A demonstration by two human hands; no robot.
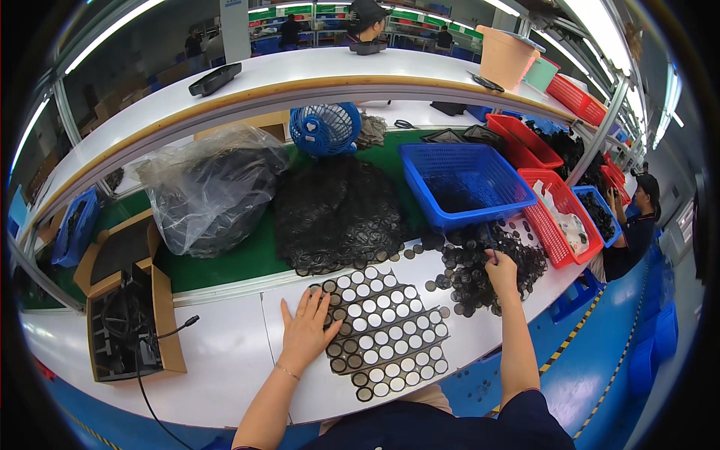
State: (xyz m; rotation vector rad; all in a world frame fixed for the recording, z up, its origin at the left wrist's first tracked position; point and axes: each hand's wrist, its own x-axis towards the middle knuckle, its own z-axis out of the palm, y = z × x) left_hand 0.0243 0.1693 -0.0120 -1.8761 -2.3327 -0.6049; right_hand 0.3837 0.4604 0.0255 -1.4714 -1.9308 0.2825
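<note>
My left hand lies with spread fingers on the left edge of a sheet of round pieces. The sheet is set out in rows on the white table; most rounds are white with dark rims, and several along its left side are dark. My right hand is closed in a pinch on a thin dark stick-like tool, whose kind I cannot make out. It is over a heap of loose dark discs that spreads to the right of the sheet.
Behind the heap stands a blue basket, with a red basket beside it. Stacked dark sheets, a clear plastic bag and a blue fan lie beyond. An open cardboard box with a cable stands left. Another person sits at right.
</note>
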